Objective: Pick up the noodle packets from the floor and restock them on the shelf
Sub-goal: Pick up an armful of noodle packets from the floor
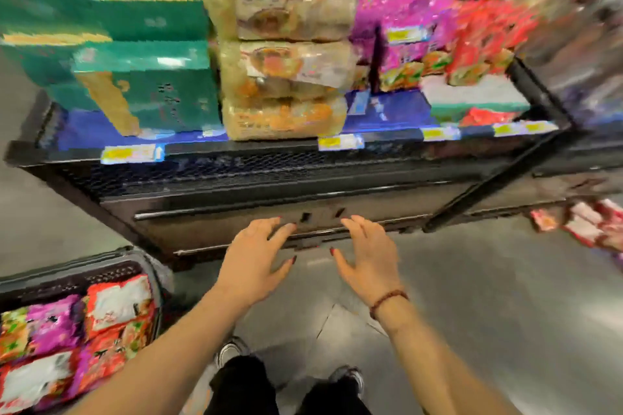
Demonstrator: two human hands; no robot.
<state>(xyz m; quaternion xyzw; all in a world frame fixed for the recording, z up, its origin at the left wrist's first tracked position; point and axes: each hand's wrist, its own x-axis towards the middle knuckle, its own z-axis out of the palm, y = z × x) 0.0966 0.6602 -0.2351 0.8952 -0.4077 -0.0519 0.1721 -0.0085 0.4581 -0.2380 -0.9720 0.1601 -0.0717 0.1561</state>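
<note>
1. While the left hand and right hand hover side by side before the base of the shelf, their fingers are spread and relaxed, grasping nothing.
2. Loose noodle packets lie on the floor at far right, by the shelf's foot, well apart from both hands.
3. Blur hides the print, but they seem to match the red packets stocked above, which is likely their slot.
4. A basket at lower left holds more packets, probably kept near for restocking.

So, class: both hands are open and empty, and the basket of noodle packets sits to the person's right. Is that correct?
Not quite. The head view shows the basket to the person's left. The left hand and right hand are indeed open and empty.
</note>
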